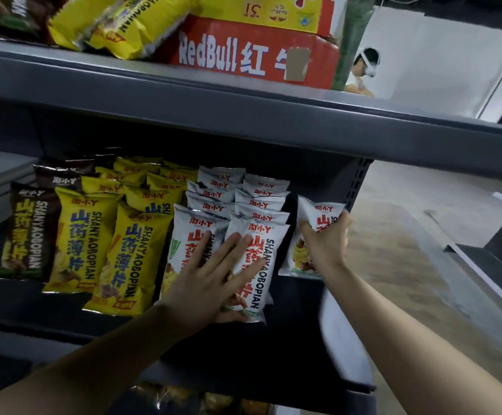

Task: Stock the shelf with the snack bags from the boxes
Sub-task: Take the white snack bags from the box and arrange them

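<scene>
- My right hand (327, 238) curls round a bag (318, 211), gripping its middle; it stands upright, long axis vertical, logo end up, at the right end of the shelf (297, 298), just beside the post (359, 181)
- A dark strip of bare shelf separates it from the white rows (261, 205)
- My left hand (214, 274) lies flat, fingers straight and spread, pressing the two front white packs; they lean back, tops away from me
- Yellow rows (127, 253) and brown rows (25, 232) fill the left; the upper shelf (243, 115) overhangs the back packs

Rows of snack bags (142, 235) stand on the shelf (291, 324), a lone bag (318, 214) right of them (boxes (252, 52) a level above).
</scene>
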{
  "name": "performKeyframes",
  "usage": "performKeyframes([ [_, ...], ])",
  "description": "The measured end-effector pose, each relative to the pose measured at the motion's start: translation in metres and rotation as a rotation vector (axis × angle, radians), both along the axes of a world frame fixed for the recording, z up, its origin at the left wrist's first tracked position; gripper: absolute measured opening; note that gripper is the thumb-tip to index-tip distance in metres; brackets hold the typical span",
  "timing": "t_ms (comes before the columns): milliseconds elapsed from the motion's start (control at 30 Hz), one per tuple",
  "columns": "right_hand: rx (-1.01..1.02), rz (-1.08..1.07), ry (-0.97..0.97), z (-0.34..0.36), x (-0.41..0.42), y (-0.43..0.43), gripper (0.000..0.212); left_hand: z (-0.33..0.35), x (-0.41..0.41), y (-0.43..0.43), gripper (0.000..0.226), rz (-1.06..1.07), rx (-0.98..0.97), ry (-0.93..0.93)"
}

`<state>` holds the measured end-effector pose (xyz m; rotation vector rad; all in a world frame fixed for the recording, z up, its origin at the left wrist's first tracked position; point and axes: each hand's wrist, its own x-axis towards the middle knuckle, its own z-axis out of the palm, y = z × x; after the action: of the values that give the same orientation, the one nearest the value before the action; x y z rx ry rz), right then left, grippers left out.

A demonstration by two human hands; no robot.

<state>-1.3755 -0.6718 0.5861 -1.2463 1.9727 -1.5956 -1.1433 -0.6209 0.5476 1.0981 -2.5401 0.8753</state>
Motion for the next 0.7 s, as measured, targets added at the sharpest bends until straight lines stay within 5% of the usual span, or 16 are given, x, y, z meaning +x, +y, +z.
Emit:
performKeyframes([
  [367,0.046,-0.223,-0.055,-0.013,0.019,-0.062,0.088,0.003,-0.003,0.007,0.098,-0.007,-0.039,-0.003],
  [600,0.035,-0.037,-0.085,-0.010,0.002,-0.056,0.085,-0.005,-0.091,0.045,0.025,-0.310,-0.028,0.275],
  [700,-0.038,0.073,0.224,-0.005,-0.026,-0.042,0.063,-0.014,-0.142,0.034,0.041,-0.060,0.124,0.387],
])
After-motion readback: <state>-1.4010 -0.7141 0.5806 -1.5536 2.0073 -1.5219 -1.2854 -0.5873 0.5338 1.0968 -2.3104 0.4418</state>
